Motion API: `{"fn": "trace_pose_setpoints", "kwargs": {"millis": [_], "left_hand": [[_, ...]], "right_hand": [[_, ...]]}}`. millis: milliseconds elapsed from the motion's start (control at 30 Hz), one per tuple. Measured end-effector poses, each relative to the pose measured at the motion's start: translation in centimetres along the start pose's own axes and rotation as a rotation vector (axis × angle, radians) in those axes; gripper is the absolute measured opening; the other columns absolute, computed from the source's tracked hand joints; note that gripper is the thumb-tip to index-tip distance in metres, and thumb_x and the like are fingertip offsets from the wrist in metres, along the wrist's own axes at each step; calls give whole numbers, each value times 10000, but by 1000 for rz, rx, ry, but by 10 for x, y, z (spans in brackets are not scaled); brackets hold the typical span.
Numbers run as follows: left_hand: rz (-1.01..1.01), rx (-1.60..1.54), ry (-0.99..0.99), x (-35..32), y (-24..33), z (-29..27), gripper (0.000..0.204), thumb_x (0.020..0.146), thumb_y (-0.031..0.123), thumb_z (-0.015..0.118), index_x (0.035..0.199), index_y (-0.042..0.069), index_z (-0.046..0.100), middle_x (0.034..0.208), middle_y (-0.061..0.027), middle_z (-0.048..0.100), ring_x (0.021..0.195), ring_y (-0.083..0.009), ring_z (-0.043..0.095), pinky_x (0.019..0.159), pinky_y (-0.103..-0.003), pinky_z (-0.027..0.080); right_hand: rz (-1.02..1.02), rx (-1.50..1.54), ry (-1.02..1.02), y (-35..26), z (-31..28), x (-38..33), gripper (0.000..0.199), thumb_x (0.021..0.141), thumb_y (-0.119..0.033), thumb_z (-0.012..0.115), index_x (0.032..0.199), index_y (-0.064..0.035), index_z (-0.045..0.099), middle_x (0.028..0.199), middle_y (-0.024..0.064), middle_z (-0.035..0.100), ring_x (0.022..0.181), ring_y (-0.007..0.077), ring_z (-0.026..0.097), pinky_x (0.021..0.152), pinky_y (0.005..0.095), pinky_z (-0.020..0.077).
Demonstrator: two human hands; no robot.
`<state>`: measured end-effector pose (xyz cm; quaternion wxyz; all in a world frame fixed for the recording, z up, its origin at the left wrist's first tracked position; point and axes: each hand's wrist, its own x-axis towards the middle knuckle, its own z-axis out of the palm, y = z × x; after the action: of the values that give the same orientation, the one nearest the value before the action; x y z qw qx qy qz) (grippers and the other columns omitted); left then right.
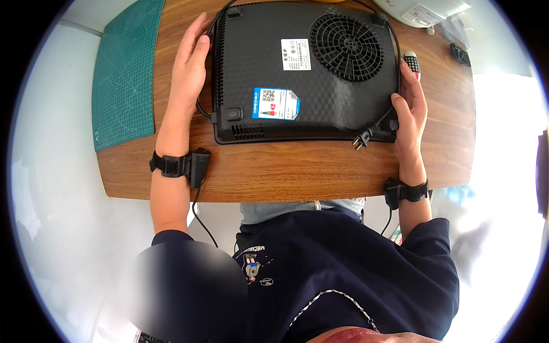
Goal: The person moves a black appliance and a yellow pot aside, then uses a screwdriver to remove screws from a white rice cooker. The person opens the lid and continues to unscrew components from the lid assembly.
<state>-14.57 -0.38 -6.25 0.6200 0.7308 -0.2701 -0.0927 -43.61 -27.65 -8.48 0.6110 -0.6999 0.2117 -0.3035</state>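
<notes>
A black induction cooker (269,74) lies upside down on the wooden table (297,171), its underside showing a round fan grille (346,48), small feet and two labels. Its black cord runs around the edge, and the two-pin plug (366,136) rests at the near right corner. My left hand (192,63) is along the cooker's left side, fingers stretched out and thumb apart, close to the cord. At the right edge, my right hand (410,108) grips the cooker's side, thumb on the rim and fingers along the edge.
On the left lies a green cutting mat (127,80). A white appliance (422,10) stands at the far right. Beyond my right fingers is a remote control (412,62), and farther right a small black object (459,55). Cabled black devices are strapped to both wrists.
</notes>
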Motion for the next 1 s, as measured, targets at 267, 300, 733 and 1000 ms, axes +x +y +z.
{"fn": "trace_pose_setpoints", "kwargs": {"millis": [267, 300, 733, 1000], "left_hand": [[87, 215, -103, 5, -15, -9, 458, 1109, 304, 495, 1508, 82, 526, 1535, -121, 502, 1428, -247, 462, 1190, -357, 355], [115, 248, -103, 5, -16, -9, 464, 1108, 314, 496, 1511, 86, 523, 1539, -122, 498, 1438, -252, 452, 1196, -362, 348], [109, 174, -186, 5, 0, -4, 534, 1084, 440, 520, 1530, 146, 512, 1531, -105, 467, 1458, -252, 398, 1216, -381, 292], [-46, 50, -86, 0, 4, -4, 658, 1073, 487, 529, 1574, 76, 417, 1570, -138, 455, 1459, -257, 409, 1222, -389, 288]], "right_hand": [[-3, -41, 74, -4, 0, -3, 443, 935, 40, 496, 1366, 63, 595, 1540, 150, 499, 1482, 251, 408, 1229, 367, 281], [-6, -48, 79, -5, -1, -2, 408, 949, 31, 514, 1343, 56, 620, 1522, 140, 520, 1471, 246, 420, 1221, 360, 291], [27, -53, 88, -3, -2, -4, 346, 963, 9, 626, 1308, 21, 623, 1364, 86, 573, 1280, 186, 556, 1116, 308, 413], [60, 42, 99, -2, 2, -3, 451, 966, 4, 619, 1409, 33, 543, 1373, 125, 579, 1297, 197, 553, 1133, 329, 409]]}}
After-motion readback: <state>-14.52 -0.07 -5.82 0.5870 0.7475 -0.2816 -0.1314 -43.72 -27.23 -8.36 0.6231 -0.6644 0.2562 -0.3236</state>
